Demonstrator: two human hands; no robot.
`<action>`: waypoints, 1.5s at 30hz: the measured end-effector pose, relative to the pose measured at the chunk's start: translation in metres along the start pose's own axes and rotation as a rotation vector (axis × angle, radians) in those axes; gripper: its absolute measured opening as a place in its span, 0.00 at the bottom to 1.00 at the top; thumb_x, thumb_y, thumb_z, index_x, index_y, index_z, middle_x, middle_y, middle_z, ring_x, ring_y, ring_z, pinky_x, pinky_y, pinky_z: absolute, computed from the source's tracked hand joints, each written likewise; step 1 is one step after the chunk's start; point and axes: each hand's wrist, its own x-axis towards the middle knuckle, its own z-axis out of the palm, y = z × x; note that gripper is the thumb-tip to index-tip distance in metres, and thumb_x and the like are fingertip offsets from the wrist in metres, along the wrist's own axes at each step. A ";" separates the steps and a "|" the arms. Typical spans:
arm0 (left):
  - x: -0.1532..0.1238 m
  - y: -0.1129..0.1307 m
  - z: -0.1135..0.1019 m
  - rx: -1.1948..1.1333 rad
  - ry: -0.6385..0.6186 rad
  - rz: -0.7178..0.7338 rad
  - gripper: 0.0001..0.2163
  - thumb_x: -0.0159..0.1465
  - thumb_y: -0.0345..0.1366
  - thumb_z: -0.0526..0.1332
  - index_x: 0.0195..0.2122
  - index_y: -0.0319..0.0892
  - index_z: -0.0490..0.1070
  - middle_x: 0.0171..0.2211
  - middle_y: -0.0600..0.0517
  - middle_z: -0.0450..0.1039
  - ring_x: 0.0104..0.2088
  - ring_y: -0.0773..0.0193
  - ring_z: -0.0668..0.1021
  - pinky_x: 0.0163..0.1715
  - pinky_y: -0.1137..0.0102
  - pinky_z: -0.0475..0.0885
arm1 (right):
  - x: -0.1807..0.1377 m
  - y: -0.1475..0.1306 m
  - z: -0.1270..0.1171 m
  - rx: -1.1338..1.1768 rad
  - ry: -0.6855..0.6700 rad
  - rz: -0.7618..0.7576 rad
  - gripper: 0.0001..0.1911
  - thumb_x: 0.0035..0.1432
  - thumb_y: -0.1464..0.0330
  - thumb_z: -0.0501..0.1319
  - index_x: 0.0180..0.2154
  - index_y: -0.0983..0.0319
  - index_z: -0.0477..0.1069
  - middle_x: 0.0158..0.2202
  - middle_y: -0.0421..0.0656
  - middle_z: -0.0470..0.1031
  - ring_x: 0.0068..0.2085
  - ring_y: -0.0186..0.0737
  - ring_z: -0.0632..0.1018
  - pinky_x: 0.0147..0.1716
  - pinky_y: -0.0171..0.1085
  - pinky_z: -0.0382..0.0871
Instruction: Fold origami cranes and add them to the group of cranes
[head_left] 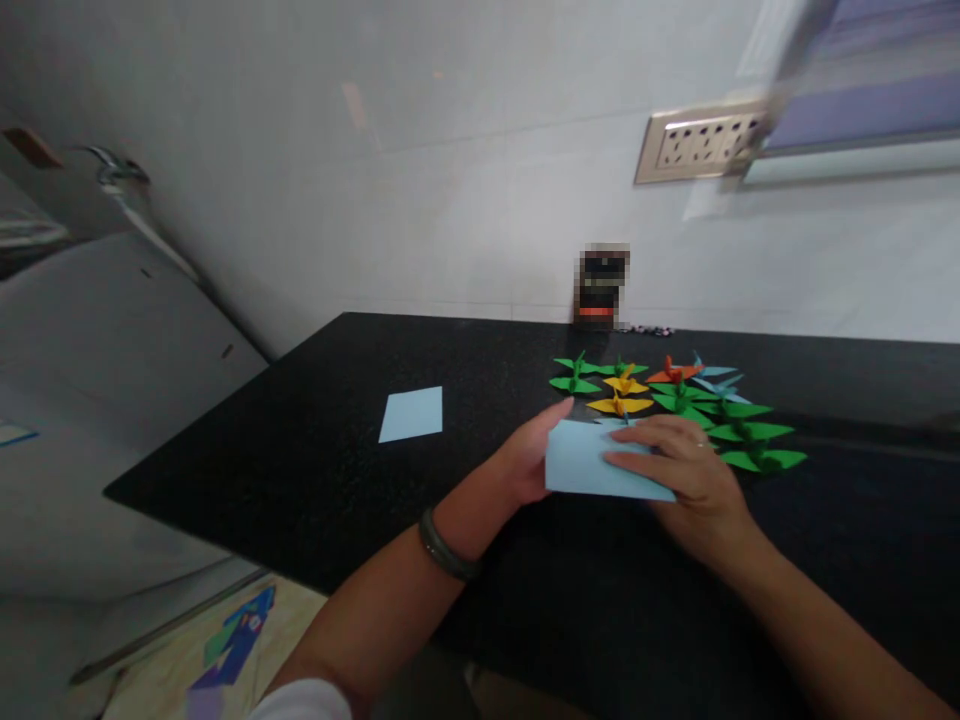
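Note:
A light blue sheet of paper point(581, 470) is held up over the black countertop between both hands. My left hand point(534, 450) grips its left side, with the thumb pointing up and most fingers hidden behind the paper. My right hand point(686, 470) has two or more fingers lying across the front of the sheet, and its thumb is out of sight. Just beyond the hands stand several folded paper cranes: green ones point(576, 384), yellow ones point(619, 404), an orange one point(675, 373) and blue ones point(720, 385).
Another light blue paper square point(412, 414) lies flat at the left on the black countertop point(315, 480). A pixelated dark object point(600, 285) stands against the wall at the back. A socket panel point(701, 142) is on the wall. Colourful material point(240, 635) shows on the floor at lower left.

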 end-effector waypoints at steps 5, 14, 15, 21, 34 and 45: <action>-0.003 0.001 -0.012 0.093 0.064 0.190 0.12 0.59 0.33 0.56 0.43 0.33 0.69 0.33 0.43 0.75 0.29 0.61 0.76 0.32 0.65 0.70 | -0.001 -0.004 0.010 -0.018 -0.056 0.030 0.09 0.51 0.67 0.60 0.36 0.52 0.75 0.44 0.44 0.71 0.48 0.47 0.68 0.47 0.49 0.59; -0.015 -0.005 -0.006 0.078 -0.023 0.190 0.22 0.60 0.49 0.51 0.40 0.34 0.71 0.40 0.41 0.73 0.38 0.58 0.76 0.34 0.64 0.74 | -0.001 -0.006 0.022 0.097 0.137 0.544 0.10 0.48 0.62 0.62 0.22 0.61 0.67 0.38 0.46 0.67 0.41 0.43 0.69 0.39 0.41 0.65; -0.016 -0.006 -0.005 0.085 -0.035 0.203 0.23 0.59 0.52 0.52 0.40 0.34 0.71 0.41 0.41 0.73 0.39 0.56 0.75 0.34 0.63 0.74 | -0.001 -0.006 0.022 0.114 0.126 0.573 0.10 0.48 0.62 0.62 0.22 0.61 0.67 0.37 0.46 0.67 0.40 0.42 0.70 0.37 0.40 0.65; -0.016 -0.016 -0.005 0.213 0.028 0.306 0.15 0.48 0.34 0.68 0.38 0.37 0.73 0.35 0.47 0.75 0.35 0.63 0.76 0.35 0.69 0.73 | -0.003 -0.010 0.025 0.263 0.121 0.695 0.10 0.48 0.62 0.62 0.24 0.61 0.66 0.28 0.41 0.67 0.31 0.37 0.68 0.31 0.36 0.64; -0.012 -0.019 -0.005 0.223 0.116 0.275 0.10 0.53 0.34 0.64 0.35 0.35 0.73 0.32 0.47 0.74 0.32 0.65 0.76 0.29 0.72 0.74 | 0.001 -0.014 0.022 0.638 0.172 0.984 0.14 0.47 0.58 0.62 0.25 0.63 0.68 0.21 0.38 0.66 0.22 0.31 0.66 0.18 0.30 0.61; -0.012 -0.020 -0.005 0.199 0.096 0.266 0.10 0.52 0.33 0.65 0.35 0.34 0.73 0.33 0.47 0.73 0.33 0.64 0.75 0.29 0.71 0.74 | 0.000 -0.012 0.024 0.635 0.189 0.995 0.16 0.45 0.56 0.63 0.25 0.64 0.68 0.21 0.39 0.66 0.22 0.31 0.65 0.17 0.29 0.61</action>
